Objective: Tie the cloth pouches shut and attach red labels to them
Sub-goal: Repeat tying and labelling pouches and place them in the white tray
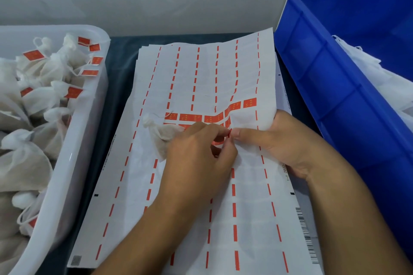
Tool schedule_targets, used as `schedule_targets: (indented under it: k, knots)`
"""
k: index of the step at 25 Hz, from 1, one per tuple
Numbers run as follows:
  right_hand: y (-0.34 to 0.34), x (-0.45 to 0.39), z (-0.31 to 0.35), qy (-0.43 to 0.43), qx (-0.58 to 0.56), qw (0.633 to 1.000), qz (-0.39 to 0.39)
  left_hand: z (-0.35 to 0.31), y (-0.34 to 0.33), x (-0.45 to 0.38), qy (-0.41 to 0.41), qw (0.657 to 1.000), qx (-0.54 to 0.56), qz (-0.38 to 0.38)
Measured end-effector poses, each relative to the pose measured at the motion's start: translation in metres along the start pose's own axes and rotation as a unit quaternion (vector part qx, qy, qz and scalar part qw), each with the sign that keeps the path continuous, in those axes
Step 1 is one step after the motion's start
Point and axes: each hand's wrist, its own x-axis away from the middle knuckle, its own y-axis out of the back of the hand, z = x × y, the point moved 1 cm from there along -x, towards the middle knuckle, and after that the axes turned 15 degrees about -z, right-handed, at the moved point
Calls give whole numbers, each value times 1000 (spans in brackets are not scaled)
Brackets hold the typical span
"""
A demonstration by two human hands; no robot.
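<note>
Both hands meet over the label sheet (201, 185): the left hand (196, 152) holds a cloth pouch (159, 134) and pinches a red label (220, 140) against the right hand (274, 143). Finished pouches (44, 87) fill the white tub (73, 156); a blue bin (335, 73) stands right.
</note>
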Motion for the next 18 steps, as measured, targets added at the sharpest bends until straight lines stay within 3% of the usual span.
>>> schedule_targets:
  k: [11, 18]
  knots:
    - [-2, 3, 0, 0, 33, 998, -52, 6, -6, -3, 37, 999, 9, -24]
    - [2, 3, 0, -5, 34, 997, -63, 7, -1, 2, 12, 1000, 24, 17]
